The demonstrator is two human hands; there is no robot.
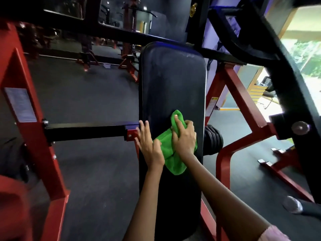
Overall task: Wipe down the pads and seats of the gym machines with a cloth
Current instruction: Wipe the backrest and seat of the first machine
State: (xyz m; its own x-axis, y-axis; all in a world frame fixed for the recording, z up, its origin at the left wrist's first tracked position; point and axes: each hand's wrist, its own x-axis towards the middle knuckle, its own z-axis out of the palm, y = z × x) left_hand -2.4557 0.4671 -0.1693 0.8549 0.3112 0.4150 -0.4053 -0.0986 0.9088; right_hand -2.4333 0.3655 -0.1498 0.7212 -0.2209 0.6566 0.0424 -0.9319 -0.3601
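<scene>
Long black pad [171,94] runs up the middle of the frame – right hand [184,136] is bunching the green cloth [171,153] on its lower half, left hand [149,145] flat-fingered beside it – unwiped stretch looks straight ahead, upward.

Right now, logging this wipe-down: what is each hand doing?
Left hand: open, straight fingers resting on the black pad beside the cloth.
Right hand: gripping the green cloth against the pad.
</scene>
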